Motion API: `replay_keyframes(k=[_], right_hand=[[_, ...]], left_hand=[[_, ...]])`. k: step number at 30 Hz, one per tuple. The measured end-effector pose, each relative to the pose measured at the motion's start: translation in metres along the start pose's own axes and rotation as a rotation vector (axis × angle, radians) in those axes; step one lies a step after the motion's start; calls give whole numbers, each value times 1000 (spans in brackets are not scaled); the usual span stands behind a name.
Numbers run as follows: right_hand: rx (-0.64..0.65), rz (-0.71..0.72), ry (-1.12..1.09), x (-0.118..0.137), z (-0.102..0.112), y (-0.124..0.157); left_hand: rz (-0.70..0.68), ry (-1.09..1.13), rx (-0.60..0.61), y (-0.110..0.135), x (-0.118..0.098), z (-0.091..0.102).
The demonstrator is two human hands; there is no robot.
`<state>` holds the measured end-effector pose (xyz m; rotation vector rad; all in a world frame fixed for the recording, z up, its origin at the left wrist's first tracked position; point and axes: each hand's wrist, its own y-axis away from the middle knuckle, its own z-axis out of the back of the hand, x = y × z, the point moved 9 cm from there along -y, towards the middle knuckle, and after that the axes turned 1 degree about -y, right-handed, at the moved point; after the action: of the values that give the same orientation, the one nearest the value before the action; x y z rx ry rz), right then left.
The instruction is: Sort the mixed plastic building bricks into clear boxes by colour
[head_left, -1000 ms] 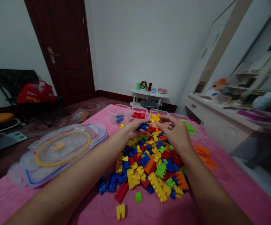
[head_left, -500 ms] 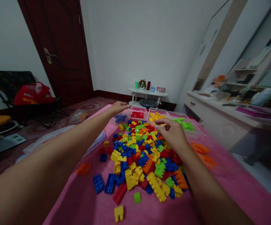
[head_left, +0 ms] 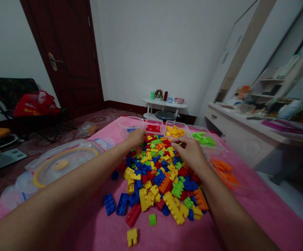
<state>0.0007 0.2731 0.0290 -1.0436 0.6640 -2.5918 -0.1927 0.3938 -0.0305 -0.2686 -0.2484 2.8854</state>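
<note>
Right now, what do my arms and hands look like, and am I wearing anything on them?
Your left forearm and right forearm are bare, with no sleeves in view. The left hand and right hand are ungloved, and no watch or bracelet shows at either wrist. I can't rule out rings.

1. A home: panelled door [head_left: 65,59] left of the pink cloth [head_left: 268,214].
2. Cluttered dresser [head_left: 227,122] right of the cloth.
3. Flowers [head_left: 158,94] on a stand [head_left: 172,103] beyond the cloth.
4. Toy blocks [head_left: 159,179] on the cloth.
</note>
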Motion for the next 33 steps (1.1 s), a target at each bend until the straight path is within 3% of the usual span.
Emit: replay_keyframes(k=[5, 8, 11, 14, 18, 21, 24, 27, 30, 33], right_hand=[[29, -22, 88, -4, 3, -2], [159, -95, 219, -15, -2, 0], [323, -152, 322, -27, -11, 6], [410, -152, 377, -30, -19, 12], [446, -151, 442, -27, -24, 16], [473, -166, 463, -23, -25, 19], [496, -187, 478, -22, -24, 21], [493, -193, 502, -23, -24, 21], [503, -208, 489, -27, -26, 20], [527, -214, 466, -32, -30, 20]], left_hand=[[-5, -42, -10, 8, 2, 5], [19, -45, -123, 15, 0, 24], [27, 90, -188, 22, -10, 42], [66, 488, 9, 27, -25, 36], [291, 1308, 353, 41, -42, 10], [392, 1676, 425, 43, -44, 2], [372, 1494, 219, 34, -19, -1], [216, 905, -23, 26, -1, 10], [107, 402, -81, 25, -1, 14], [139, 165, -55, 30, 4, 14]])
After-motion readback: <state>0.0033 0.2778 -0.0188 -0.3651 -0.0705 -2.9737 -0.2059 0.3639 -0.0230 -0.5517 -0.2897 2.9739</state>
